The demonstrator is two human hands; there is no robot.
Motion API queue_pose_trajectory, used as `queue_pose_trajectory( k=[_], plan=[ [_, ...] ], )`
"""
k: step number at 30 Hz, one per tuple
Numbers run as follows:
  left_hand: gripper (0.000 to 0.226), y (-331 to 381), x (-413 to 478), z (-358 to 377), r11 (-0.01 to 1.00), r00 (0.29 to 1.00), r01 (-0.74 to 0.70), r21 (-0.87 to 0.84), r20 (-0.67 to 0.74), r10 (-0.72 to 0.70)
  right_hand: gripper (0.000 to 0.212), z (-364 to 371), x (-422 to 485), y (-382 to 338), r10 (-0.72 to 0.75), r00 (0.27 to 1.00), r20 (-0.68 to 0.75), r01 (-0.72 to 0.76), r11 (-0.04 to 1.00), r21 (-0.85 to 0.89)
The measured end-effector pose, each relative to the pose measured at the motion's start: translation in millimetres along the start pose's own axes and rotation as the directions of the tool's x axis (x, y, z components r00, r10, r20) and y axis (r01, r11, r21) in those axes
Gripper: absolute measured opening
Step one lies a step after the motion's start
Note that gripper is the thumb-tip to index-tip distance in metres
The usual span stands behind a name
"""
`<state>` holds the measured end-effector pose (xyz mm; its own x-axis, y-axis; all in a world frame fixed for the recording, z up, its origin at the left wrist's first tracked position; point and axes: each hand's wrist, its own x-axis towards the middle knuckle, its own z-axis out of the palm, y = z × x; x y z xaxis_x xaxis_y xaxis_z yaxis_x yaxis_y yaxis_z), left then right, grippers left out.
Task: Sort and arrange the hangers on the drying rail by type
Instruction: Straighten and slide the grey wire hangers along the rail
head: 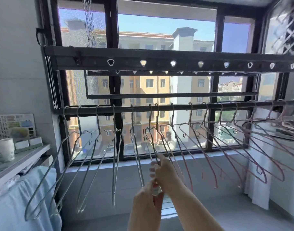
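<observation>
Hangers all hang by their hooks on the lower rail, spread along it from the left wall to the right edge of view. The sort looks well advanced. The silver hangers fill the left and middle stretch. The pink hangers take the right stretch, and further right they crowd and blur together, so their order there cannot be read.

Where the two kinds meet, just right of centre, is the part in hand. The right hand has its fingers curled round the lower wires of the centre hanger, a silver one whose hook is on the rail. Directly beneath it the left hand closes on a reddish end. It may be the tip of a pink hanger, but it is too blurred to say.

Spacing is uneven: the left silver ones sit well apart, while two hooks at the middle nearly touch. What likely remains is settling the boundary pair and evening the gaps. The upper bar with its holes carries nothing in view.
</observation>
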<state>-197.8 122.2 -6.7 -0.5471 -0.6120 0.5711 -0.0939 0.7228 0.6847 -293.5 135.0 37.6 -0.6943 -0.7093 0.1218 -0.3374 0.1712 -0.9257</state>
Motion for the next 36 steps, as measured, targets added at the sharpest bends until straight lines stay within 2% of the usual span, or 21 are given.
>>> queue_pose_trajectory(
  k=[1,4,11,19,36],
  plan=[
    [0.037,0,1,1,1.000,1.000,0.016,0.014,0.021,-0.017,0.032,0,1,1,0.011,1.000,0.025,-0.014,0.994,0.105],
    [0.040,-4,2,1,0.997,0.997,0.040,0.061,0.064,-0.044,0.047,2,3,5,-0.011,0.999,0.037,0.002,0.972,0.235],
    [0.018,-13,0,-1,0.994,0.991,0.073,0.083,0.107,-0.082,0.053,10,3,6,-0.034,0.996,0.082,0.004,0.937,0.350],
    [0.017,-16,3,0,0.987,0.997,0.057,0.149,0.042,-0.064,0.054,15,5,6,-0.055,0.990,0.128,0.004,0.931,0.365],
    [0.011,-11,-3,-2,0.986,0.996,0.082,0.143,0.013,-0.085,0.054,16,-2,3,-0.044,0.988,0.150,-0.014,0.931,0.364]
  ],
)
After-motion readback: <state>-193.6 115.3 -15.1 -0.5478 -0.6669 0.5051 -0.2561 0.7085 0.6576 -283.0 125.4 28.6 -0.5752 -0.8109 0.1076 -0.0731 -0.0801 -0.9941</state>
